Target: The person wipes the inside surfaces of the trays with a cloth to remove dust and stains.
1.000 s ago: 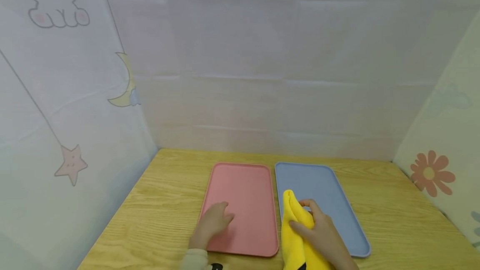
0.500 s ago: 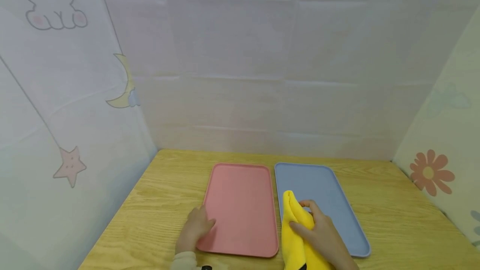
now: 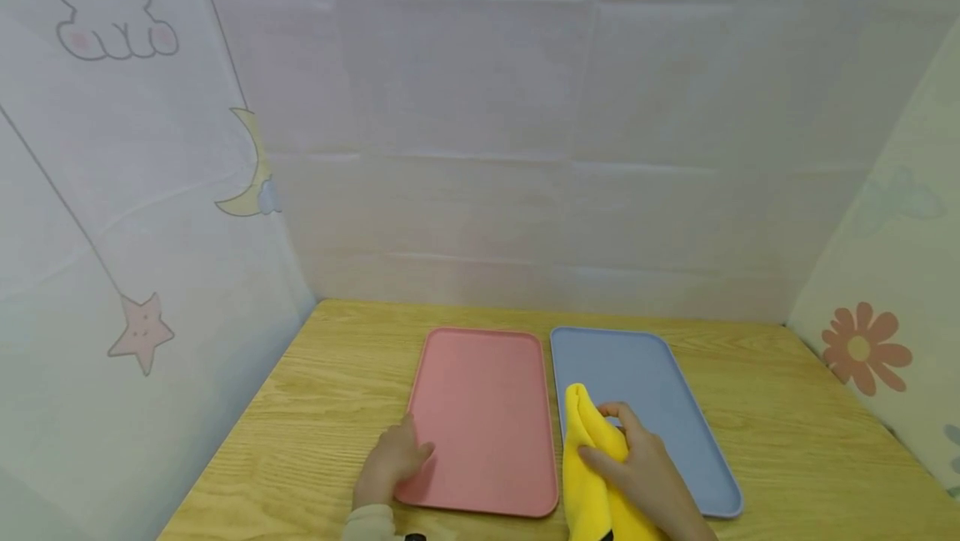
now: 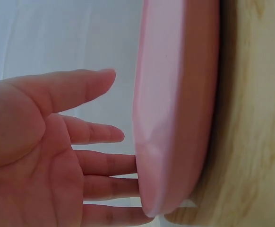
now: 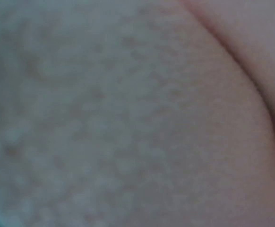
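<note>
My left hand is at the near left edge of the pink tray. In the left wrist view its fingers are straight, and several of their tips overlap the pink tray's rim. My right hand grips a folded, soft yellow fabric thing with a bit of black at the bottom of the head view. The thumb lies across its front; other fingers go behind it. The fabric overlaps the near left part of the blue tray. In the right wrist view only blurred skin fills the picture.
Both trays lie side by side on a wooden table, a narrow gap between them. A pale curtain hangs behind the table. Printed cloth walls stand left and right, with a star, a moon and a flower.
My left hand has moved left, from above the pink tray to its left edge, and has hardly shifted over the last half second. My right hand still holds the yellow fabric in place.
</note>
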Motion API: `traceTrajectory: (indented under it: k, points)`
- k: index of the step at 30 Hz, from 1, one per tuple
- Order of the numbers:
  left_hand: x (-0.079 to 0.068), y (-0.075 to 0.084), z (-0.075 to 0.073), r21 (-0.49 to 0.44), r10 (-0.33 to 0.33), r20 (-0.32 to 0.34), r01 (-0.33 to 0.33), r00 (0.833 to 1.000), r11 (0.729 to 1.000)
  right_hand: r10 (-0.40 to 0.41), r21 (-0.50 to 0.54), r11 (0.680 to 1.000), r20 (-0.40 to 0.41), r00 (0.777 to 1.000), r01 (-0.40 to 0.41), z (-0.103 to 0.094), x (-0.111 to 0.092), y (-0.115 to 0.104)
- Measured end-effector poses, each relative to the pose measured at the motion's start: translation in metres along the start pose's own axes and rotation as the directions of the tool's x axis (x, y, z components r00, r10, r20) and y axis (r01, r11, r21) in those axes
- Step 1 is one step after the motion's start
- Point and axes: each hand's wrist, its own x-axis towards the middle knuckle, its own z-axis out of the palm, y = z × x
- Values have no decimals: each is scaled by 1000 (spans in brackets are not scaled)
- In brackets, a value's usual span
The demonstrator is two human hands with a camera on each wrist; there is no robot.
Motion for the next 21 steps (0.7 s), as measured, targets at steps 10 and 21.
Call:
traceTrajectory:
  k: [10,21]
  points:
    - [1,-6,-1,50,-17,-130,24,991,998,3,8,1000,14,1000,-3,0,-1,-1]
    - [5,-14,5,-13,-89,-124,88,988,996,9,4,1000,18,1000,-9,1,0,-1]
